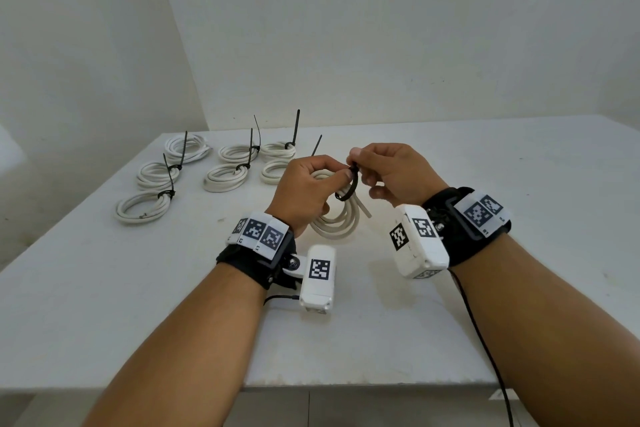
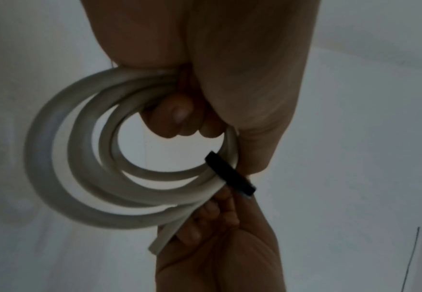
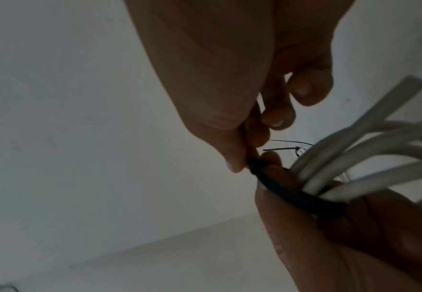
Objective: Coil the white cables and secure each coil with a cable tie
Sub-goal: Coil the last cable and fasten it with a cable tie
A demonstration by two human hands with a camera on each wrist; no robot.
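Cable coil (image 1: pixel 337 215) in both hands — tie (image 1: pixel 347 188) looped

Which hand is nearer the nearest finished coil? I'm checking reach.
Left. The left hand is beside that tied coil; the right hand lies further right.

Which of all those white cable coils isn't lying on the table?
The coil in the left hand, lifted off the table. The right hand pinches a black cable tie looped loosely around it; the other coils lie tied farther back.

Black wrist straps (image 1: pixel 460 218), white marker-tagged cameras (image 1: pixel 417 241), black cables (image 1: pixel 485 340).
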